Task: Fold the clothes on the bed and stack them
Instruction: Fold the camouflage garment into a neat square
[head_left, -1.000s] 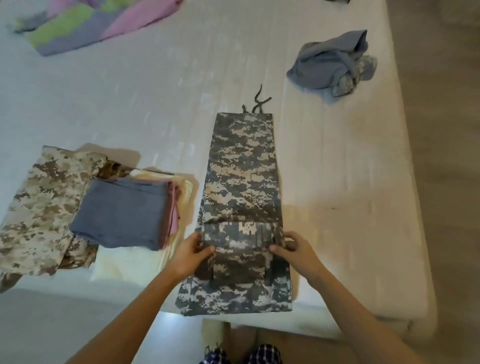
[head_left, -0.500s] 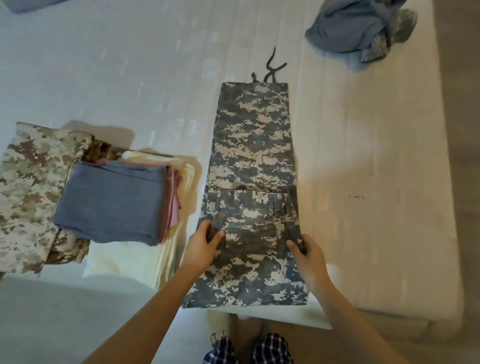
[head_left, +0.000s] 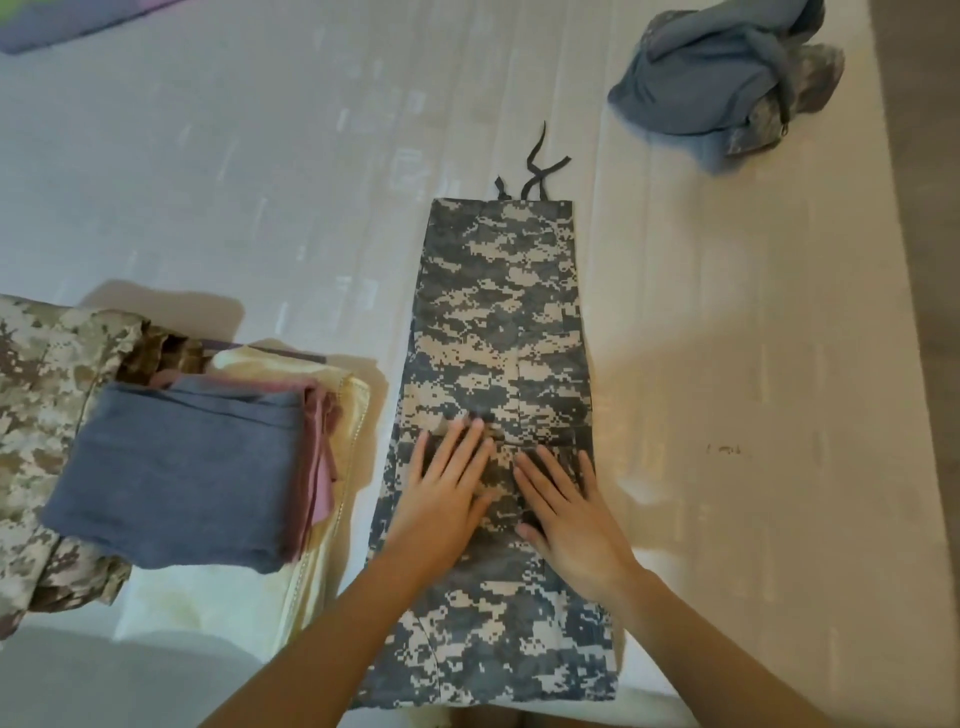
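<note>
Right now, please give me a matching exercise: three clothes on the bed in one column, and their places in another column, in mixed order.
Things:
1. grey camo trousers
2. blue cloth
3. bundle

Places:
A. crumpled, far right
B. folded, on top of the stack
C. laid flat, in the middle

Pairs: 1-C, 2-B, 3-A

I am in a bedroom at home; a wide bed (head_left: 260, 182) with a pale quilted cover fills my view; a stack of folded clothes (head_left: 171, 467) sits near its edge, a crumpled grey garment (head_left: 701, 88) lies further off; a strip of floor (head_left: 924, 260) runs along its right side.
</note>
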